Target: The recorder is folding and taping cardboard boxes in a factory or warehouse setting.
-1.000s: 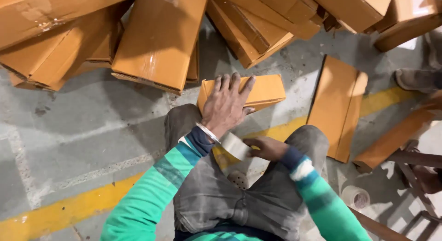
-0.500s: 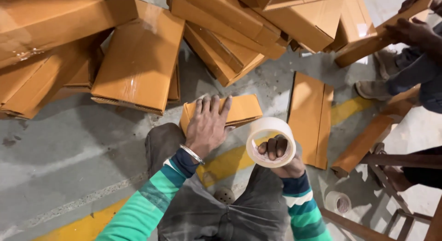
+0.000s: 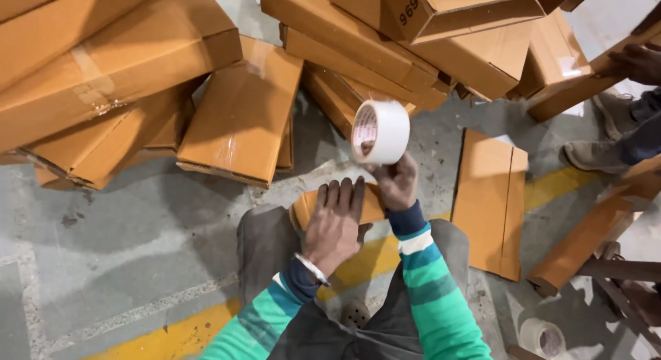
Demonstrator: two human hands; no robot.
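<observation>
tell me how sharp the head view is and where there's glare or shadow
Head view: mostly sharp; the tape roll in the right hand is brightly lit, nearly washed out; sheen on the taped box; soft shadow under the leaning boxes; the left hand reads clearly.

At frame centre, the left hand (image 3: 335, 226) presses flat on a small cardboard box (image 3: 310, 207), while the right hand (image 3: 397, 182) lifts a white tape roll (image 3: 381, 132) above it; stacked cartons (image 3: 138, 78) fill the upper frame.

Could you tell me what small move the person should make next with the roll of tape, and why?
Probably bring the tape roll down onto the small box: the right hand holds it raised above the box, while the left hand lies flat on the box, pinning it.
</observation>
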